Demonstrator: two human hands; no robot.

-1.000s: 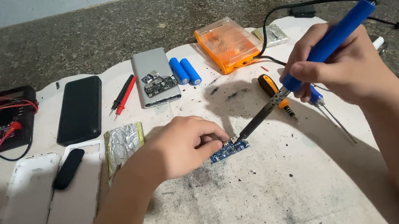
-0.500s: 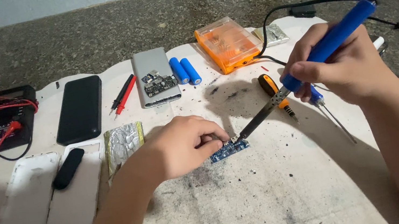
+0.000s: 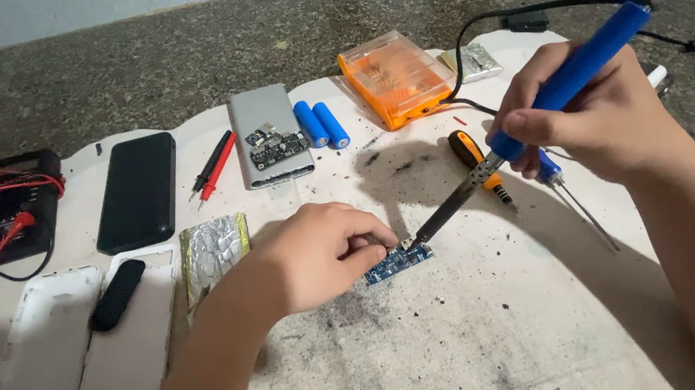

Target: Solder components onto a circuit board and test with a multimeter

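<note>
1. Head view, looking down on a pale, soot-smudged work mat (image 3: 505, 329) laid over a speckled stone floor.
2. Left hand (image 3: 320, 252): curled nearly closed, palm down, fingertips pinching the left end of a small blue circuit board (image 3: 397, 261) and pressing it flat against the mat.
3. Right hand (image 3: 600, 117): wrapped tight around the blue handle of a soldering iron (image 3: 542, 108). The dark metal tip slants down-left and meets the top edge of the board, just beside the left fingertips.
4. The board lies near the mat's centre, between the two hands.
5. Hard to make out: the left fingers cover the board's left end, so the exact contact there cannot be told. The parts on the board are too small to read.
6. An orange-handled screwdriver (image 3: 477, 164) is partly hidden behind the iron's shaft. A second, thin screwdriver (image 3: 571, 195) pokes out from under the right hand.
7. Both forearms are cut off by the lower frame edge.
8. Far edge of the mat: an orange see-through plastic box (image 3: 393, 77), two blue cylindrical batteries (image 3: 322, 123), and a grey power bank (image 3: 267, 133) with a small dark board on it.
9. Left side: a black phone (image 3: 137, 192), red and black probes (image 3: 213, 163), a black meter (image 3: 6, 215) with red leads, a crumpled foil square (image 3: 214, 247), and two white shells (image 3: 71, 353).
</note>
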